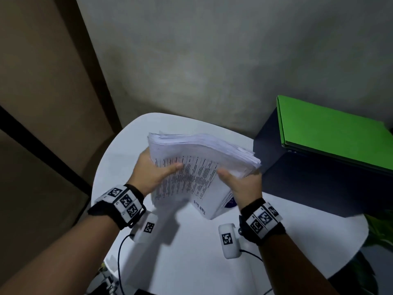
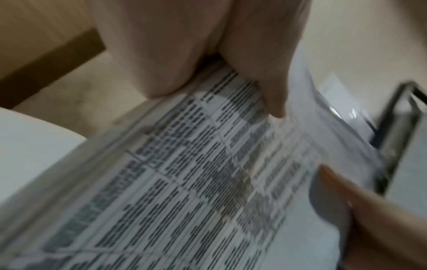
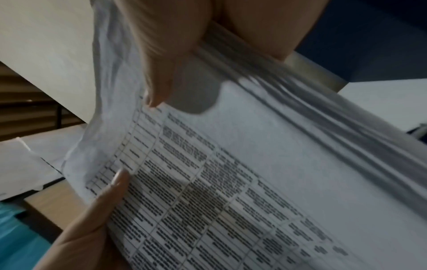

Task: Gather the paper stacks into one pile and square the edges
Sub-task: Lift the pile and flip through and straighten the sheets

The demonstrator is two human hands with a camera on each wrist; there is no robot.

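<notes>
A thick stack of printed paper (image 1: 197, 167) with a table of text on its facing sheet stands tilted above the white round table (image 1: 191, 252), lifted clear of it. My left hand (image 1: 153, 169) grips its left side, thumb across the printed face and fingers behind. My right hand (image 1: 240, 182) grips its right side the same way. The sheets fan unevenly along the top edge. In the left wrist view my thumb (image 2: 272, 87) presses the printed page (image 2: 184, 182). The right wrist view shows the stack's layered edge (image 3: 312, 113) under my thumb (image 3: 161, 73).
A dark blue box (image 1: 319, 177) stands on the table at the right, with a green folder (image 1: 333, 128) on top. A grey wall (image 1: 212, 60) is close behind. Cables hang from the wrist cameras over the table's near part.
</notes>
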